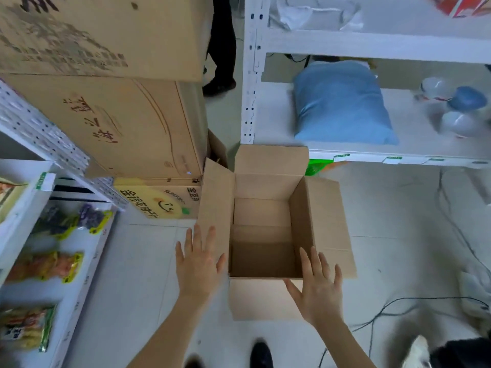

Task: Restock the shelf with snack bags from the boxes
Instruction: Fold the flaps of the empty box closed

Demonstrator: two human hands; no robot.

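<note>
An open cardboard box (265, 208) stands on the floor in front of me, its flaps spread and nothing visible inside. My left hand (198, 257) hovers flat with fingers apart by the box's left flap. My right hand (317, 284) is spread over the box's near right corner. Neither hand holds anything. On the white shelf (77, 274) at the left lie snack bags: purple and yellow ones (71, 220), an orange one (45, 265) and a green-edged one (26, 326).
Large stacked cartons (106, 102) stand at the back left. A white rack (372, 152) at the right holds a blue bag (342, 102) and plastic items. Black cables (385, 312) trail over the floor at right. A person's dark legs (221, 49) stand behind.
</note>
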